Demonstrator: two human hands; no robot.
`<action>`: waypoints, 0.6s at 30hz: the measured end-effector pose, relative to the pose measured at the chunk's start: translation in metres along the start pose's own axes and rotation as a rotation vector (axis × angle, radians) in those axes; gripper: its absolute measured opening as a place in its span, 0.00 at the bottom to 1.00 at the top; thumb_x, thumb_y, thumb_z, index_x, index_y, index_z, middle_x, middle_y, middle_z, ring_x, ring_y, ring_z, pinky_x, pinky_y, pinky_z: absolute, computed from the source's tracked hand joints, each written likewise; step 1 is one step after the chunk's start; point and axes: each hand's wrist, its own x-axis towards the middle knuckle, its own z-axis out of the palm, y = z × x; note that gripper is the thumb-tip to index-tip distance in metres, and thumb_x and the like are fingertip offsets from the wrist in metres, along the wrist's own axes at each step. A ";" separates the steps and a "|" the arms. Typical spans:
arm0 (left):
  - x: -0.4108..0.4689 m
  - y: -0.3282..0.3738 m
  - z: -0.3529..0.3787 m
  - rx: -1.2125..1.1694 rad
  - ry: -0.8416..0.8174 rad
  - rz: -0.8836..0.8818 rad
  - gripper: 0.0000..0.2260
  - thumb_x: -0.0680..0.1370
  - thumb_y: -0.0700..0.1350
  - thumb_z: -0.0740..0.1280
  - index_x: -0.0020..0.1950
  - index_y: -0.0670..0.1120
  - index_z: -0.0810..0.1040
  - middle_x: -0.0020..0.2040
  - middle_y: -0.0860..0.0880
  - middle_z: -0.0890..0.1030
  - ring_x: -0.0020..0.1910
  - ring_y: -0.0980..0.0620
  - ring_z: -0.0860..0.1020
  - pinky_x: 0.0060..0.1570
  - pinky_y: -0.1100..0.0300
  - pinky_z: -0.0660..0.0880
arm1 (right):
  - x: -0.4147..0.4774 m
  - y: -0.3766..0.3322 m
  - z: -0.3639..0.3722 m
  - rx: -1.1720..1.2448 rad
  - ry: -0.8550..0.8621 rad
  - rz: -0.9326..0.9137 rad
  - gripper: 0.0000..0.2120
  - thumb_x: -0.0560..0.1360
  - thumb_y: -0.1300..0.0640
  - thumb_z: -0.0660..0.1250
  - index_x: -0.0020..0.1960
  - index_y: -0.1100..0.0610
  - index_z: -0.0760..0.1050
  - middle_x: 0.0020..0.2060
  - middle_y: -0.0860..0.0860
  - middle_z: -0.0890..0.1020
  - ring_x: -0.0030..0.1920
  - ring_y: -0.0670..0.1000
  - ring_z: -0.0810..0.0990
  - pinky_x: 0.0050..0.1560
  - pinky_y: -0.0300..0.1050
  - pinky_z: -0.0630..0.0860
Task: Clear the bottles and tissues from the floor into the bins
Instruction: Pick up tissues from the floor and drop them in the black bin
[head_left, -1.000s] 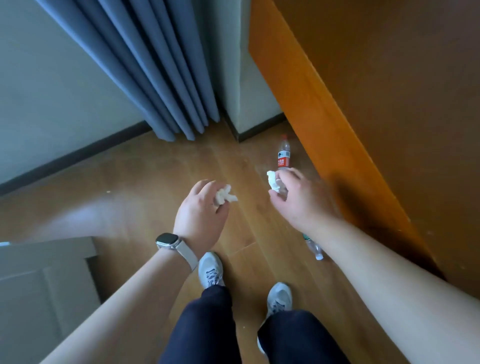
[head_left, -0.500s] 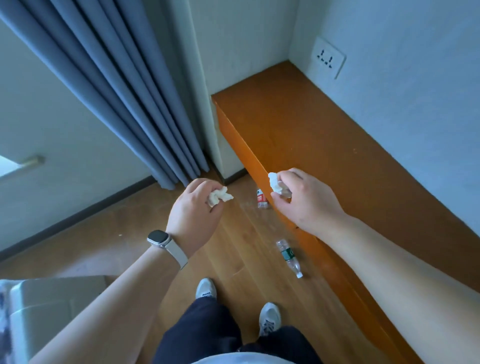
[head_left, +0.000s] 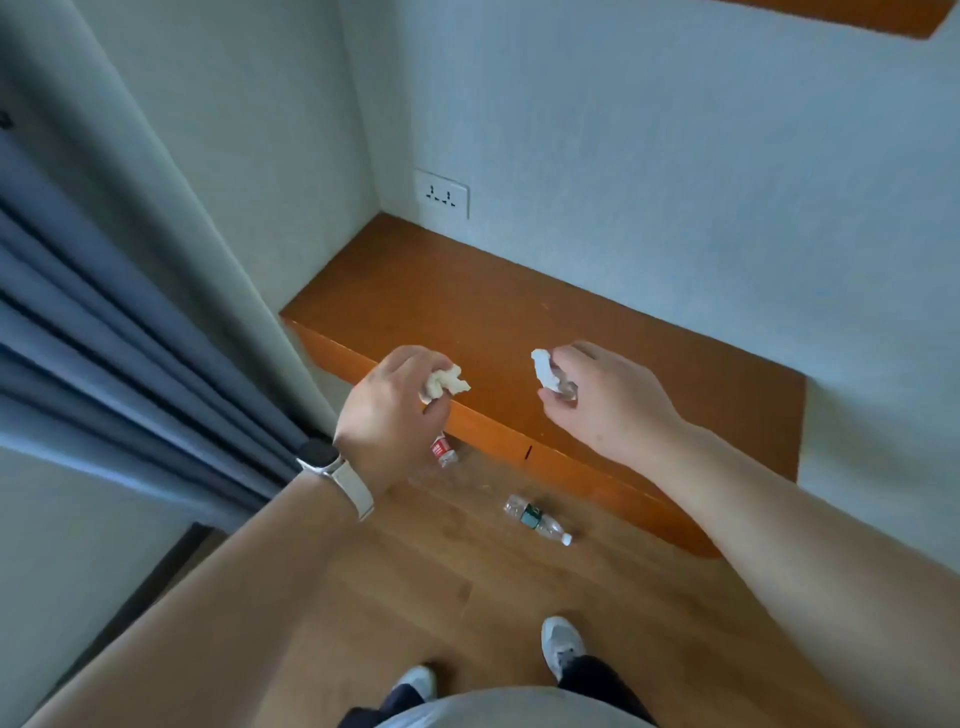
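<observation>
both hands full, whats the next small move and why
Probably turn to find a bin and drop both: the left hand grips a tissue, the right hand pinches a second tissue, so neither can take the red-label bottle or green-label bottle. No bin shows.

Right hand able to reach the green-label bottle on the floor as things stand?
Probably not yet. The right hand pinches a tissue and hangs over the wooden ledge, while the green-label bottle lies on the floor below. Nothing blocks the path; it likely needs emptying and a bend down.
</observation>
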 end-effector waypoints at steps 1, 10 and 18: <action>0.001 -0.003 -0.004 -0.018 -0.019 0.054 0.09 0.74 0.39 0.69 0.53 0.47 0.80 0.53 0.52 0.80 0.47 0.52 0.78 0.44 0.55 0.77 | -0.009 -0.008 -0.004 -0.014 0.016 0.043 0.10 0.77 0.46 0.64 0.55 0.51 0.73 0.46 0.42 0.76 0.40 0.46 0.77 0.39 0.41 0.79; -0.012 0.005 -0.014 -0.171 -0.169 0.428 0.10 0.73 0.37 0.69 0.54 0.45 0.80 0.52 0.50 0.80 0.43 0.52 0.78 0.41 0.53 0.78 | -0.110 -0.070 -0.022 -0.092 0.173 0.405 0.07 0.76 0.48 0.64 0.48 0.51 0.70 0.40 0.43 0.73 0.36 0.46 0.73 0.34 0.43 0.69; -0.044 0.086 0.013 -0.267 -0.275 0.648 0.11 0.71 0.37 0.72 0.52 0.47 0.81 0.50 0.53 0.80 0.37 0.59 0.74 0.35 0.67 0.69 | -0.215 -0.078 -0.053 -0.121 0.247 0.715 0.08 0.77 0.48 0.63 0.51 0.51 0.71 0.43 0.43 0.73 0.40 0.49 0.73 0.38 0.44 0.67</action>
